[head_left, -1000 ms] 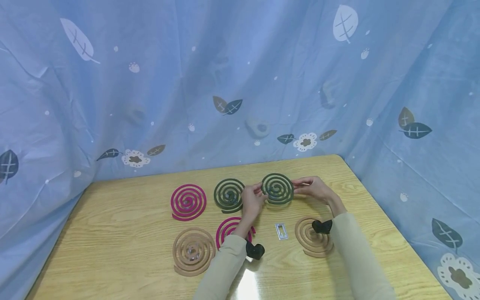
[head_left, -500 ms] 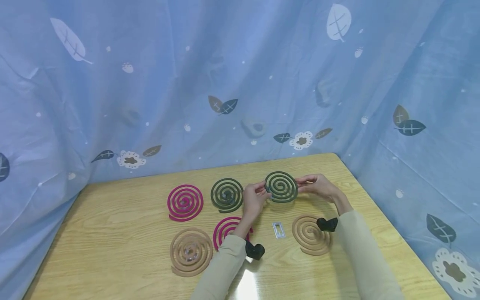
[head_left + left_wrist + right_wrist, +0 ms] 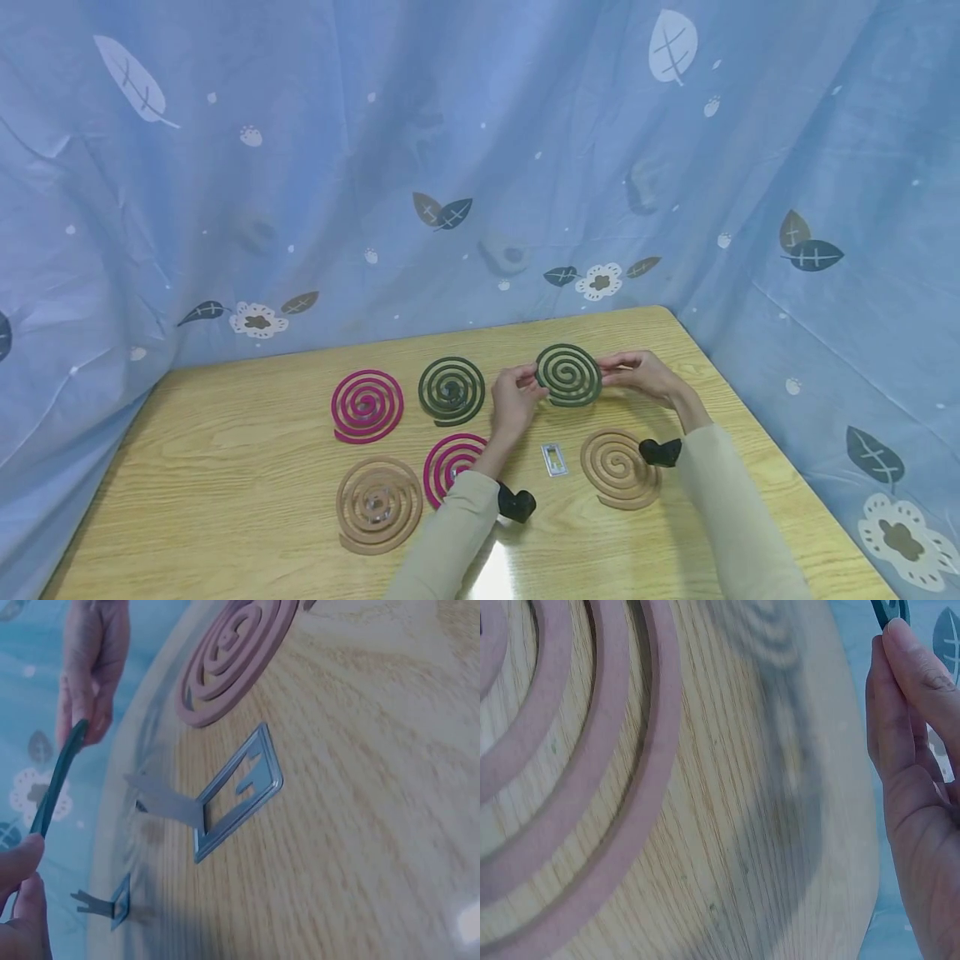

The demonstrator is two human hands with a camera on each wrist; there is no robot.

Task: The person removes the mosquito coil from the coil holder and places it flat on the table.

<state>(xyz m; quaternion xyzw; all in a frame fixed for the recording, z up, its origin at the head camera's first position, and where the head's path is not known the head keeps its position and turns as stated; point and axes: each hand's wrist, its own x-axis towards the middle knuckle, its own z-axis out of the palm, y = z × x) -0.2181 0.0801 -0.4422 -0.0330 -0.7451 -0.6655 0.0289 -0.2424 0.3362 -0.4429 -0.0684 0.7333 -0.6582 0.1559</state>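
A dark green mosquito coil [image 3: 567, 375] is held above the back right of the table. My left hand [image 3: 514, 403] pinches its left edge between thumb and fingers. At the opposite edge, the right hand [image 3: 645, 375] pinches it too; the right wrist view shows thumb and fingertips on the coil's rim [image 3: 889, 611]. Edge-on in the left wrist view, the coil [image 3: 58, 778] is tilted and off the table. Below it stands a small metal coil stand [image 3: 120, 902] with a raised prong. Another such stand [image 3: 554, 459] lies nearer, in front of the hands.
A second green coil [image 3: 435, 390], a pink coil [image 3: 337, 406] and a tan coil [image 3: 345, 504] lie to the left. Another pink coil [image 3: 431, 471] is partly under my left forearm. One more tan coil [image 3: 592, 458] lies by the right wrist. A blue curtain [image 3: 480, 150] hangs behind.
Both hands have carried the green coil slightly to the right, still pinching its two edges. The head view has shifted a little. The other coils and the near stand stay in place.
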